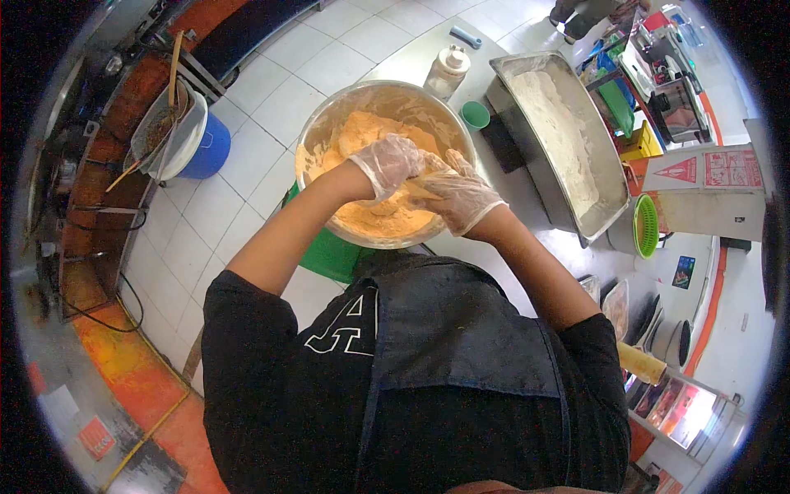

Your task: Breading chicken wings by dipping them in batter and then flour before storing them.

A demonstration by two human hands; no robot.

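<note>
A large metal mixing bowl (315, 117) in front of me holds an orange, floury mixture (370, 133), partly loose powder and partly clumped. Both my hands wear clear plastic gloves dusted with the mixture. Above the bowl's middle, my left hand (390, 163) has its fingers curled in towards the right one. My right hand (463, 194) reaches in over the near right rim, its fingers around an orange-coated lump (435, 165). The two hands meet at this lump. What the lump is under its coating cannot be made out, and the left fingertips are partly hidden.
Right of the bowl stand a squeeze bottle (447, 71), a green cup (474, 115) and a deep steel pan (543, 179) of pale flour. A green basket (645, 227) lies beyond. On the left is a blue bucket (213, 145). A person (583, 18) stands at the far top right.
</note>
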